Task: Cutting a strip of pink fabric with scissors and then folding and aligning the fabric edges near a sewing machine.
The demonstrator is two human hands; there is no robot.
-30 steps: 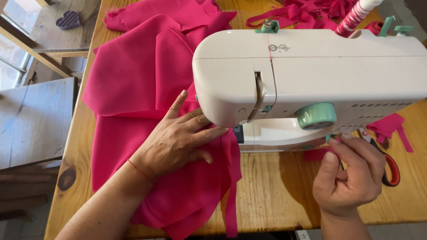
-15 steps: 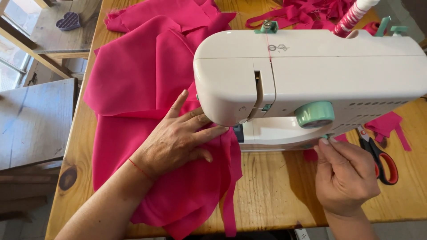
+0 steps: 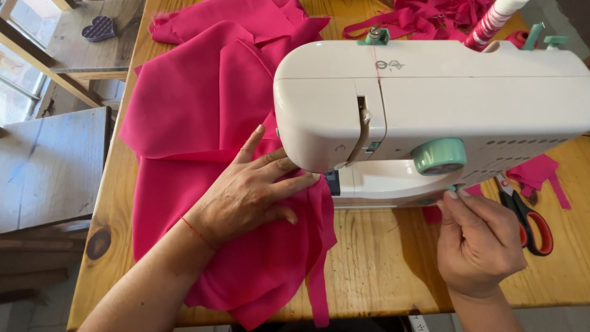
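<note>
— Pink fabric (image 3: 203,123) lies spread over the wooden table (image 3: 369,270), running from the far edge down to the near one, with one fold drawn under the head of the white sewing machine (image 3: 430,104). How far along would you say the sewing is?

— Hard to judge closely. The cloth is fed in at the needle area, which the machine's body hides, so I cannot see a finished seam or where stitching stands. Most of the cloth sits to the left of the machine, and a loose narrow strip hangs off the near edge, so my guess is a good deal of the piece is not yet through.

— And the hands?

— The left hand (image 3: 246,193) lies flat and open on the fabric, fingers spread toward the machine, pressing the cloth down rather than gripping it. The right hand (image 3: 476,243) is loosely curled at the machine's front lower edge, fingertips pinched near a small teal part below the teal dial (image 3: 438,156); whether it actually grips anything I cannot tell.

— Any containers about?

— None that I can see. Pink scraps (image 3: 544,172) and red-handled scissors (image 3: 528,218) lie loose on the table to the right, more pink offcuts (image 3: 424,18) are heaped behind the machine, and a thread spool (image 3: 491,24) stands on top.
</note>
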